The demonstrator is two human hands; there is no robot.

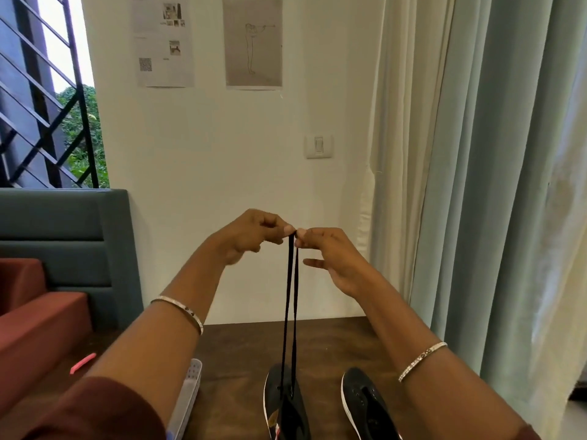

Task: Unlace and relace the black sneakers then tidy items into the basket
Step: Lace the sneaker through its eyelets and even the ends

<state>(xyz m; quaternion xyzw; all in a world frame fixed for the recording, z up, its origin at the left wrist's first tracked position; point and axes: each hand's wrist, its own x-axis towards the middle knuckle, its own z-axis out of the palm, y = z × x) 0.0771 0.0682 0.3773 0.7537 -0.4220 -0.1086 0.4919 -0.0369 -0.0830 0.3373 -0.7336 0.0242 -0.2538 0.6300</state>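
Two black sneakers stand on the dark wooden table [241,347]: the left sneaker [286,404] and the right sneaker [365,404]. A black lace [290,296] rises in two strands from the left sneaker's front eyelets, pulled taut high above it. My left hand [251,236] and my right hand [330,255] meet at the top, each pinching a lace end between thumb and forefinger. The right hand's other fingers stick out loosely. The right sneaker shows no lace in its eyelets.
A white perforated basket [190,392] lies at the table's left, partly behind my left arm. A pink object [82,363] rests on the maroon cushions at left. A teal headboard, a wall with papers and pale curtains at right surround the table.
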